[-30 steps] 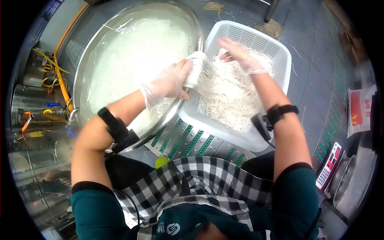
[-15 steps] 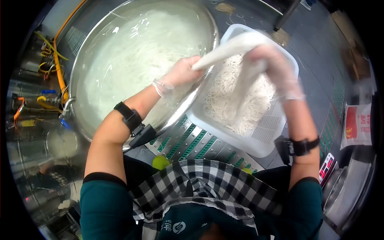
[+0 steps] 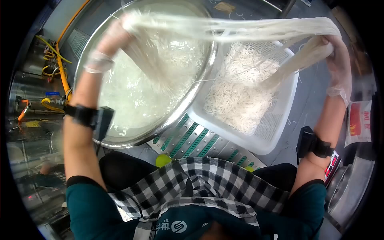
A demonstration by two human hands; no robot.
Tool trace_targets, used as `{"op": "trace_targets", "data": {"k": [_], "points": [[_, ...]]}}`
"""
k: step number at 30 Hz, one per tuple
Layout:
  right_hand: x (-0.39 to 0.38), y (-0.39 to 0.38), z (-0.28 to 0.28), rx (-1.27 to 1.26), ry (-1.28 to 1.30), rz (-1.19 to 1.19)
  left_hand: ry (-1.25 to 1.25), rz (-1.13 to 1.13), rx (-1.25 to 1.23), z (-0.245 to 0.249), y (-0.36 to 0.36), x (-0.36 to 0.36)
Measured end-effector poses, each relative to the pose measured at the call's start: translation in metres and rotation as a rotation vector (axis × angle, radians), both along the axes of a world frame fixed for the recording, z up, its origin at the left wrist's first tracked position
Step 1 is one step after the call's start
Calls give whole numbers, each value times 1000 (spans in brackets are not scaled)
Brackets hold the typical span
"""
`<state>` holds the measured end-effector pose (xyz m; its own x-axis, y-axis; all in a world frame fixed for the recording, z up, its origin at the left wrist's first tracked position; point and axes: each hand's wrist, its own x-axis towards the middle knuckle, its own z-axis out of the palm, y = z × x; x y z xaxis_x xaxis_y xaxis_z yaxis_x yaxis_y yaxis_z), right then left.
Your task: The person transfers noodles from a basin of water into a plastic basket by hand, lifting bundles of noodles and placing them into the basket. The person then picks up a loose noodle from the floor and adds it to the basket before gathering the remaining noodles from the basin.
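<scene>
A long bundle of thin white noodles (image 3: 248, 30) stretches between my gloved hands, above a steel tub and a white basket. My left hand (image 3: 117, 37), somewhat blurred, is closed on its left end over the tub, and strands hang from there into the cloudy water (image 3: 128, 96). To the right, beyond the basket's edge, my right hand (image 3: 338, 60) grips the other end with the bundle looped over it. From that hand strands slant down to the coiled noodles (image 3: 236, 100) lying in the white plastic basket (image 3: 256, 140). The steel tub (image 3: 176, 122) stands beside the basket.
A slotted metal grate (image 3: 196, 140) lies on the floor before me. Pipes with an orange hose (image 3: 62, 80) run along the left. On the right are a printed sack (image 3: 359, 122) and a metal pan (image 3: 340, 184). Noodle scraps lie on the grey floor.
My hands have moved far apart, left hand up and left over the tub, right hand outward to the right. The noodle bundle between them is now stretched long.
</scene>
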<state>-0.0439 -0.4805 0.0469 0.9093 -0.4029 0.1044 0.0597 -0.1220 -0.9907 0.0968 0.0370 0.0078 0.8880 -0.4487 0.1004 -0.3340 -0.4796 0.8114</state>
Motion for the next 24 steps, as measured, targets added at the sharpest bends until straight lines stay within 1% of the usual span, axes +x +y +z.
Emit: {"op": "trace_targets", "data": {"k": [1,2,4,6,8,10,11,12,13,15,17,19,20,21,22,23,24], "points": [[5,-14,-2,-23,63,47,-77,-58,61,32,1,9],[5,-5,0,-24,62,47,-103,-78,46,67,2,1],[4,18,7,103,-24,-229,-135,-139,-26,110,-8,-24],[4,12,11,68,8,-222,-155,-212,-95,136,-23,-46],[4,12,8,29,40,-221,-143,-318,-196,140,-44,-76],[10,29,-11,125,-54,-177,-96,-397,-365,106,-68,-98],[15,32,-19,139,48,-257,-135,-394,-522,77,-84,-108],[26,17,-44,-21,109,-169,-106,-944,-314,77,-116,-109],[32,5,-68,-181,171,-81,-104,-946,-316,65,-142,-119],[37,47,-75,-700,756,84,157,-827,584,24,-173,-139],[28,75,-91,-759,605,231,32,-827,767,-10,-147,-131],[53,98,-138,-696,498,345,-124,-754,979,-22,-122,-115],[49,123,-149,-384,381,431,-124,-754,982,-28,-110,-110],[42,152,-157,-72,258,508,-98,-681,988,-35,-97,-104],[42,183,-165,-43,360,493,-71,-607,991,-46,-86,-101],[40,208,-172,-15,462,475,-69,-604,992,-66,-75,-95],[33,222,-182,119,521,595,-126,-527,796,-95,-65,-86]]}}
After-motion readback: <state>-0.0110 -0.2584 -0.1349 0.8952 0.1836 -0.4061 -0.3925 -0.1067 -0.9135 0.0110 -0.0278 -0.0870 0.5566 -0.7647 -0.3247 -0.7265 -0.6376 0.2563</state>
